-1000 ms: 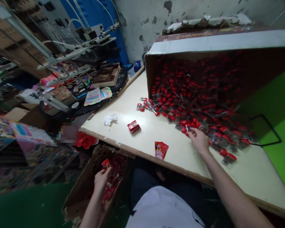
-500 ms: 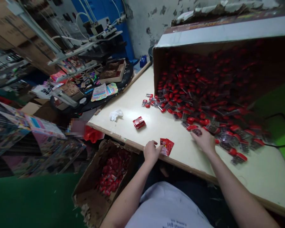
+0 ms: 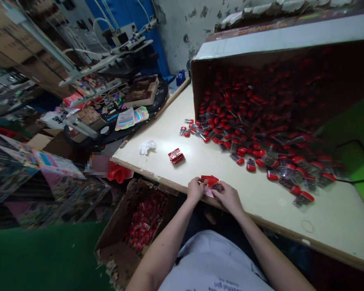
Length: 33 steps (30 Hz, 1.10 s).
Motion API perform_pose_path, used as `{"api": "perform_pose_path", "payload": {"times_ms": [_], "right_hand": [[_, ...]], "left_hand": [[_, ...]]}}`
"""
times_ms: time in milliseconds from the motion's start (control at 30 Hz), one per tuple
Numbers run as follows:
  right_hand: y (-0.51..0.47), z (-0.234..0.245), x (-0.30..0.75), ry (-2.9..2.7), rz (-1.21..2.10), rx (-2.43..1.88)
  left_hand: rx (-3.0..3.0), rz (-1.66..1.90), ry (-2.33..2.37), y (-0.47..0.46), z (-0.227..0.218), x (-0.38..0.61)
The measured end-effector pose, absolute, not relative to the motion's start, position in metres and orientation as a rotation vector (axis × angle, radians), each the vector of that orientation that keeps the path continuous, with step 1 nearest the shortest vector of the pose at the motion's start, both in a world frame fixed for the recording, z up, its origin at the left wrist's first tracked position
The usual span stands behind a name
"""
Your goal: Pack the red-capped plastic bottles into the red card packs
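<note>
At the table's front edge my left hand (image 3: 195, 190) is closed, its fingers pinching the near left side of red printed cards (image 3: 208, 180). My right hand (image 3: 229, 197) has come up on the other side. Between its thumb and fingers is a small clear pack (image 3: 219, 187) with dark contents, held against the cards; its far end is partly hidden. Beyond my hands lies a small stack of red printed packets (image 3: 176, 156). To the right, many clear red-topped packs (image 3: 251, 164) spill from the large carton.
A large carton (image 3: 255, 44) lies on its side on the white table (image 3: 166, 129). Crumpled white tissue (image 3: 147, 147) is at the left. Below the table edge stands a cardboard box (image 3: 113, 238) of red packets. Farther left is a machine with a round black platform (image 3: 157, 97).
My right hand has moved left from the pile to the cards, bringing a clear pack with it. My left hand has shifted slightly right and now pinches the cards.
</note>
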State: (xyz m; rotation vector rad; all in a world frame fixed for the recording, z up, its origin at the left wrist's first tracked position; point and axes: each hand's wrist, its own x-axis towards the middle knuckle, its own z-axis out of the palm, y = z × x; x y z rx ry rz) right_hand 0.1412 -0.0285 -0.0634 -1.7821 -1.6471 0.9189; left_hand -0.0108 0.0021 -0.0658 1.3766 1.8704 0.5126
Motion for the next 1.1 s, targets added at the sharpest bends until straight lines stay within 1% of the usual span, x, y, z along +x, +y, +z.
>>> {"api": "perform_pose_path", "payload": {"times_ms": [100, 167, 400, 600, 933, 1100], "right_hand": [[-0.028, -0.068, 0.134, -1.766, 0.763, -1.829], [-0.029, -0.07, 0.133, -1.785, 0.732, -1.839], [-0.029, -0.074, 0.135, -1.765, 0.754, -1.85], [-0.03, -0.068, 0.142, -1.638, 0.897, -1.792], [-0.042, -0.037, 0.139, -1.409, 0.972, -1.756], [-0.046, -0.008, 0.128, -1.311, 1.018, -1.647]], "left_hand": [[1.366, 0.506, 1.885, 0.004, -0.066, -0.009], [1.354, 0.508, 1.923, 0.005, -0.066, -0.008], [1.349, 0.561, 1.836, 0.003, -0.062, -0.017], [1.285, 0.637, 1.724, 0.005, -0.06, -0.032], [0.97, 0.956, 1.668, 0.002, -0.042, -0.05], [0.523, 1.131, 1.38, -0.003, -0.02, -0.036]]}}
